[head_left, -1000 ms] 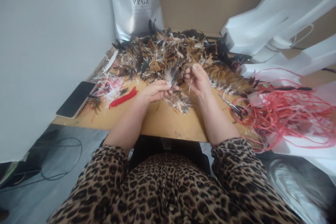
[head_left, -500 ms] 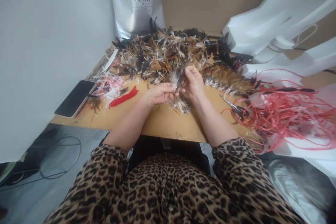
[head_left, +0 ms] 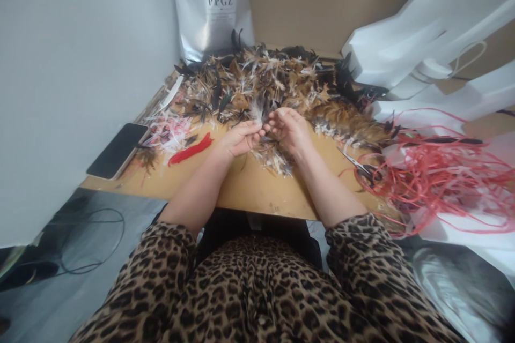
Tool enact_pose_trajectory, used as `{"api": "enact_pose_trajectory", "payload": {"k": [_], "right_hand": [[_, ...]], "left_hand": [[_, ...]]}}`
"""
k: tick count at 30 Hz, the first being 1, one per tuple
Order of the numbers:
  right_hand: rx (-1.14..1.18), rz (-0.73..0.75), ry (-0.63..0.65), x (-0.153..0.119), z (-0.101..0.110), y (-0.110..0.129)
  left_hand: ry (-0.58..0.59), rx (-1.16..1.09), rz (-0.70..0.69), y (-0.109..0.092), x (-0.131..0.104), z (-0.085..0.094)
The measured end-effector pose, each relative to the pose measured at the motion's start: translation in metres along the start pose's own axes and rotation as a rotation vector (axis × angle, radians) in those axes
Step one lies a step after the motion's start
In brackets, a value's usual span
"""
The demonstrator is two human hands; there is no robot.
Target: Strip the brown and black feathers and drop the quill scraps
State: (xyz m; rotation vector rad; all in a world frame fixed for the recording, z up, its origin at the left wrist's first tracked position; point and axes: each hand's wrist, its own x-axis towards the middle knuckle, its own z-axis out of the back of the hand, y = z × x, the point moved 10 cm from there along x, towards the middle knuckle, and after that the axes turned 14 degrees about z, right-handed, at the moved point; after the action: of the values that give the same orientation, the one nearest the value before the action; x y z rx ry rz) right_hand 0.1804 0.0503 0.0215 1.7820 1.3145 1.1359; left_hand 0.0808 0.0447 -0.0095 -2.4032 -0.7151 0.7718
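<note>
My left hand (head_left: pixel 243 138) is closed, with thumb and fingertips pinching the base of a small bunch of feathers (head_left: pixel 258 110), fluffy white on the left and dark on the right. Close against it on the right is my right hand (head_left: pixel 293 129), its fingers curled in a pinch. Whatever lies between those fingertips is too small to make out. Beneath and behind both hands spreads a large heap of brown, black and white feathers (head_left: pixel 241 83). A smaller tuft of pale-based feathers (head_left: pixel 276 162) lies on the table just below the hands.
On the tan table (head_left: pixel 249 187), a red strand bundle (head_left: pixel 191 150), pink-white shreds (head_left: pixel 169 131) and a phone (head_left: pixel 117 151) lie left. To the right are a brown feather row (head_left: pixel 348 123), scissors (head_left: pixel 356 161) and tangled red strips (head_left: pixel 446 171). A silver bag (head_left: pixel 217 27) stands behind.
The feather bunch and my left hand have shifted slightly left. My right hand has lowered a little, and its thumb has come down from the feathers' upper part.
</note>
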Motion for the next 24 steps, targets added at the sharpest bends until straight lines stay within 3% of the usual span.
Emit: {"api": "enact_pose_trajectory", "payload": {"k": [5, 19, 24], "right_hand": [[-0.047, -0.104, 0.122, -0.009, -0.014, -0.014], [-0.016, -0.102, 0.124, -0.006, -0.013, -0.015], [-0.014, -0.083, 0.040, -0.002, -0.002, -0.012]], "left_hand": [[0.027, 0.046, 0.028, 0.003, 0.004, 0.001], [-0.019, 0.051, -0.016, -0.002, 0.003, 0.003], [-0.082, 0.029, -0.046, -0.006, 0.004, 0.011]]}}
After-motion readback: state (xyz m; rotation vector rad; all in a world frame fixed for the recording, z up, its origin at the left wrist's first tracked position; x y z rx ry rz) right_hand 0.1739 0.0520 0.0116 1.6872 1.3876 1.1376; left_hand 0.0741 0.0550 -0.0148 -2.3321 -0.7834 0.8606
